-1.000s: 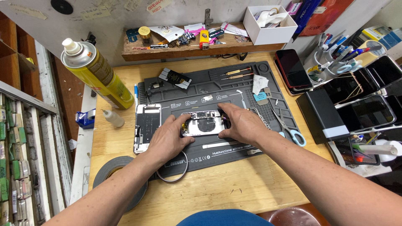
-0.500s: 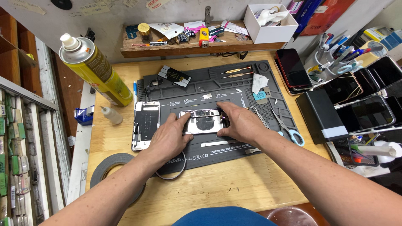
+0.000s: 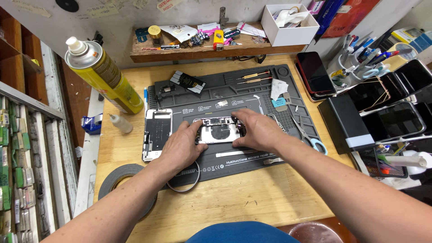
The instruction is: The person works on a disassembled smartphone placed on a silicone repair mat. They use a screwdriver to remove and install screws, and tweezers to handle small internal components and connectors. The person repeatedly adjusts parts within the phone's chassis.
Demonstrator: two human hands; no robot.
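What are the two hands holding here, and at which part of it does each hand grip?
An opened phone body lying on the grey mat. The left hand grips its left end, the right hand its right end.

At mid-frame both hands grip an opened phone body (image 3: 220, 132) lying on a dark grey work mat (image 3: 234, 157) on the wooden counter (image 3: 252, 198): the left hand (image 3: 182, 146) holds its left end, the right hand (image 3: 256, 130) its right end. A detached screen (image 3: 157, 133) lies just left. A yellow spray can (image 3: 105, 76) leans at the upper left, and a tape roll (image 3: 119, 180) sits lower left.
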